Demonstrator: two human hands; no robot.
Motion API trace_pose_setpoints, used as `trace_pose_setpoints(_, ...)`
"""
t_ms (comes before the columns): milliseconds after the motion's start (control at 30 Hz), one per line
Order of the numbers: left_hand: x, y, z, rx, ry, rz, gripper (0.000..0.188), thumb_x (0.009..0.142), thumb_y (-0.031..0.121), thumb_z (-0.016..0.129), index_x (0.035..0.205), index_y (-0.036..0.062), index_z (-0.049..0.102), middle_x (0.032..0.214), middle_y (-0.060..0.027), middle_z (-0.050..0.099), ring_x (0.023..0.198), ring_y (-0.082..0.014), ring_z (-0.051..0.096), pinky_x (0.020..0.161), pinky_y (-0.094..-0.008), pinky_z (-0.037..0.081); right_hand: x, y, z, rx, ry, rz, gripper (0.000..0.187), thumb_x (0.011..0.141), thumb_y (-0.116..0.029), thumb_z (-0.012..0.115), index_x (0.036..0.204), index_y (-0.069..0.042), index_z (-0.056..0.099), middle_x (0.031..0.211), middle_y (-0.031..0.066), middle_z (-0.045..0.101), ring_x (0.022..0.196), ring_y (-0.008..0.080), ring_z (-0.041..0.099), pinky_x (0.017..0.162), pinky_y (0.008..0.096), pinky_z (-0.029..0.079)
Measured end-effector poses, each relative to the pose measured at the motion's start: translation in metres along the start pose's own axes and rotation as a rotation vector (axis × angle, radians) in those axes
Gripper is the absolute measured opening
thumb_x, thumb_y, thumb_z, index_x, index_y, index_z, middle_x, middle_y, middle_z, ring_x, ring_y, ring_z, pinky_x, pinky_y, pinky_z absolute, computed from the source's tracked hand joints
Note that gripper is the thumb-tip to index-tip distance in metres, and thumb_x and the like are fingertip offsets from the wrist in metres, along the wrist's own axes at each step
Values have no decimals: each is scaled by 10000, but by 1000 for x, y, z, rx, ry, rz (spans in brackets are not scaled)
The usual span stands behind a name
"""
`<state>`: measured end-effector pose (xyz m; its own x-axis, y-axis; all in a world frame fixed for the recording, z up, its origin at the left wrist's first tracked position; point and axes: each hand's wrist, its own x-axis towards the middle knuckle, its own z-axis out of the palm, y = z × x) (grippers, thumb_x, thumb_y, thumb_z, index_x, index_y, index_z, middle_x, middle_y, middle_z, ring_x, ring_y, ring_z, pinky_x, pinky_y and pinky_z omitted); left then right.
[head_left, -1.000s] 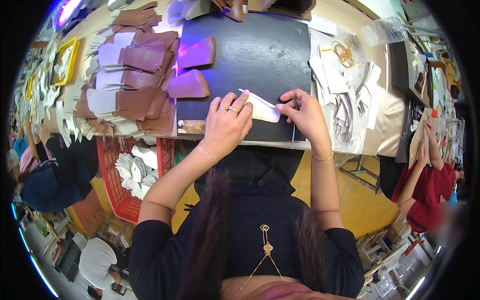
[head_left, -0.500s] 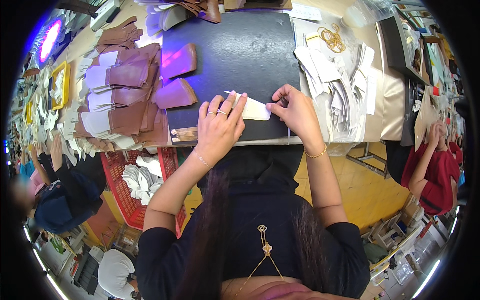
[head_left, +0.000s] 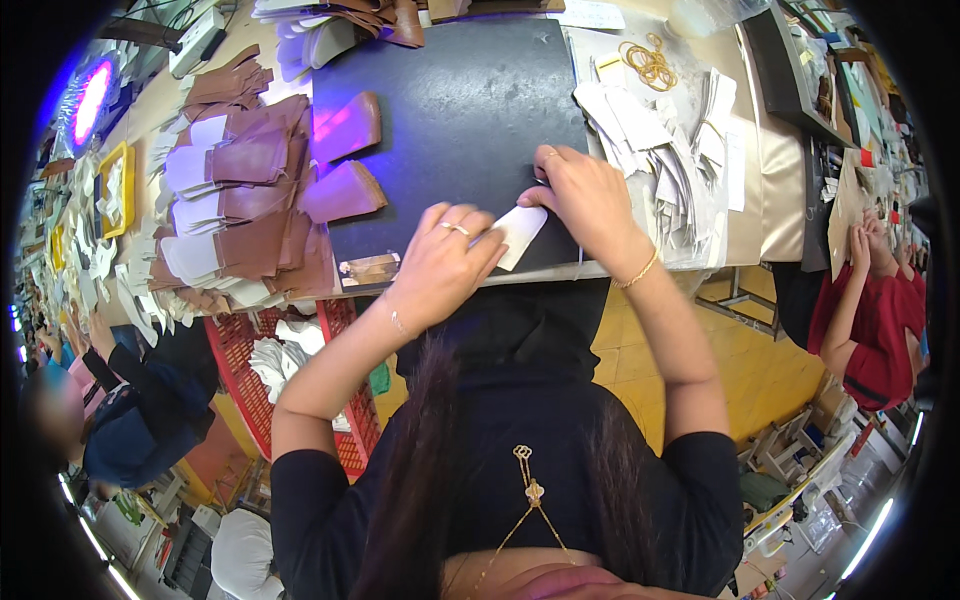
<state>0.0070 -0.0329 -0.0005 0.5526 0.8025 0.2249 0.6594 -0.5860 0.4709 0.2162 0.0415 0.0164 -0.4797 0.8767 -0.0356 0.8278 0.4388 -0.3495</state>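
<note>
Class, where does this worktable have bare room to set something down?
Free: the black mat beyond the left hand and right hand, between two loose brown pieces and white strips. Crowded: brown stacks at left; strips and yellow bands at right.

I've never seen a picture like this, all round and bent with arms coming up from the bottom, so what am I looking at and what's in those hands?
There is no machine: these are a person's own bare hands. A wide fisheye camera worn on the head looks down, so straight edges curve.

The left hand has its fingertips at the left edge of a small white piece; the right hand has its thumb at the upper end. How firmly either grips is hard to tell.

Below them is a black mat, with two purplish-brown pieces at its left. Further left are stacks of brown and white pieces; to the right lie loose white strips and yellowish bands.
</note>
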Motion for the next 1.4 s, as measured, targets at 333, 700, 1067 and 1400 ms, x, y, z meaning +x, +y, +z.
trace_pose_setpoints(333,17,-36,5,95,-64,363,322,847,127,660,1156,41,680,1274,-46,645,1165,-202,615,968,-387,457,7,26,-4,193,-151,-122,249,826,-261,772,931,-63,665,871,90,663,802,311,671,693,406,529)
trace_pose_setpoints(700,22,-30,5,71,-144,302,289,851,166,685,1117,57,652,1334,-32,628,1193,-220,572,991,-428,431,-61,2,9,14,118,-71,308,774,-27,725,1074,-99,727,899,31,600,729,229,661,628,349,546)
trace_pose_setpoints(1067,25,-24,2,74,-186,261,299,824,163,700,1103,71,645,1320,-51,623,1198,-239,558,1004,-445,426,-75,3,15,-143,162,-140,444,789,-57,637,1224,-104,713,945,19,583,747,161,642,619,309,541)
trace_pose_setpoints(1400,29,-35,4,122,-148,309,368,818,118,712,1179,80,646,1309,-54,623,1211,-253,564,1061,-466,404,-47,20,11,-103,96,-263,360,862,-92,603,1205,-116,708,989,36,592,811,191,670,663,327,557)
